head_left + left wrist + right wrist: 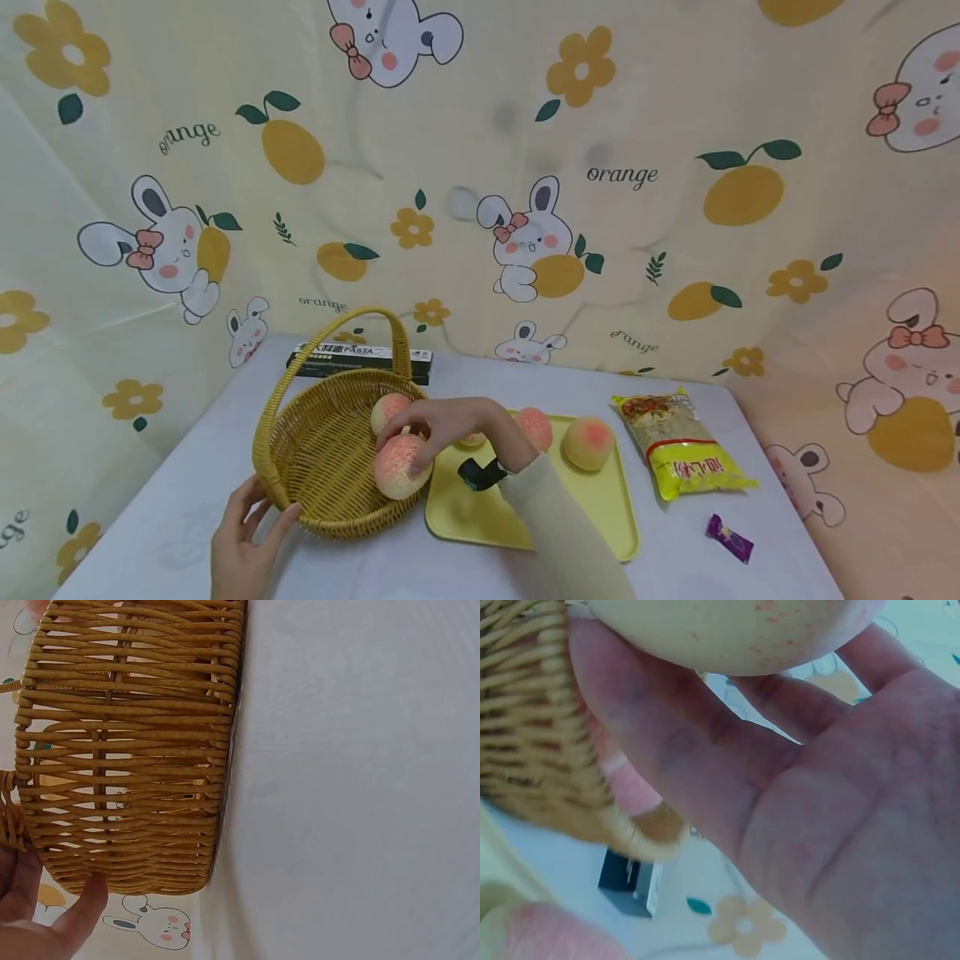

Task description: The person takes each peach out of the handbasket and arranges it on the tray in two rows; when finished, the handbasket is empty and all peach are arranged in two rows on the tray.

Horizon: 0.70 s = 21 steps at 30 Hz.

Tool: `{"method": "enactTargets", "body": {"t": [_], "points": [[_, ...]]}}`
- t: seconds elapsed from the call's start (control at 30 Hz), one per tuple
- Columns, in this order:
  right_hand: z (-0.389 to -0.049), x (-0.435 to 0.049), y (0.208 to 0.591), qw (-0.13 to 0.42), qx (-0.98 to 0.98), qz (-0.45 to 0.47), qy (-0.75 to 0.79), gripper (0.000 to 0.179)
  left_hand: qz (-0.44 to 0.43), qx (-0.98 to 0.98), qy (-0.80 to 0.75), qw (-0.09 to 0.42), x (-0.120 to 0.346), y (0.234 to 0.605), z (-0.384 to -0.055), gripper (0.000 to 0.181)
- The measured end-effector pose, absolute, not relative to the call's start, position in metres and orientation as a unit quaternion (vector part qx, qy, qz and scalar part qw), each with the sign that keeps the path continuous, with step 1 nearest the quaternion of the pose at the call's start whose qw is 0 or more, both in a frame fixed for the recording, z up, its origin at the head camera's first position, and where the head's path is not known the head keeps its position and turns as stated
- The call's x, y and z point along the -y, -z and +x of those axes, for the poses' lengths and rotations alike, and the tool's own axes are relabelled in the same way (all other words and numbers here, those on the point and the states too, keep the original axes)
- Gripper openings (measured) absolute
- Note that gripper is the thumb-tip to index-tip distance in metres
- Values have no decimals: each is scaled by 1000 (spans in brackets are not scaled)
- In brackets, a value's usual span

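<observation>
A woven basket (330,442) with a tall arched handle stands in front of me. My left hand (243,533) grips its near left rim by the foot of the handle; the left wrist view shows the thumb (90,896) against the weave. Over the basket's right rim, my right hand (442,425) holds a pink-and-cream peach (401,468) between thumb and fingers. Another peach (388,412) sits inside the basket, partly behind that hand. On the yellow tray (592,517) lie a pink peach (534,427) and a larger peach (588,442); one more is mostly hidden by my right wrist.
Behind the basket lies a dark pasta box (416,367). Right of the tray are a yellow-ended food bag (678,446) and a small purple wrapped snack (729,538). A printed cloth (465,250) hangs behind the white table (360,575).
</observation>
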State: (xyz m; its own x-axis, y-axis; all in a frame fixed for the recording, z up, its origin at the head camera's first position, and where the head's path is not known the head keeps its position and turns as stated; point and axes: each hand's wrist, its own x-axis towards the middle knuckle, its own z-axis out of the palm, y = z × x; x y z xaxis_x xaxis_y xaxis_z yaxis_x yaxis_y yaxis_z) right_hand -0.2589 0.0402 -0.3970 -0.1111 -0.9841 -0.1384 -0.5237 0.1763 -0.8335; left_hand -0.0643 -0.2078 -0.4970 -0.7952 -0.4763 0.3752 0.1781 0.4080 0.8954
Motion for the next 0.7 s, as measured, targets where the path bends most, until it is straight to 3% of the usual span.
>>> {"method": "enactTargets", "body": {"t": [0.3,0.7], "points": [[-257,-78,404,298,-718,-538,327,53,112,783,536,295,208,499,-65,60],[-247,-123,420,302,-733,-489,364,51,118,788,531,289,210,501,-67,61]]}}
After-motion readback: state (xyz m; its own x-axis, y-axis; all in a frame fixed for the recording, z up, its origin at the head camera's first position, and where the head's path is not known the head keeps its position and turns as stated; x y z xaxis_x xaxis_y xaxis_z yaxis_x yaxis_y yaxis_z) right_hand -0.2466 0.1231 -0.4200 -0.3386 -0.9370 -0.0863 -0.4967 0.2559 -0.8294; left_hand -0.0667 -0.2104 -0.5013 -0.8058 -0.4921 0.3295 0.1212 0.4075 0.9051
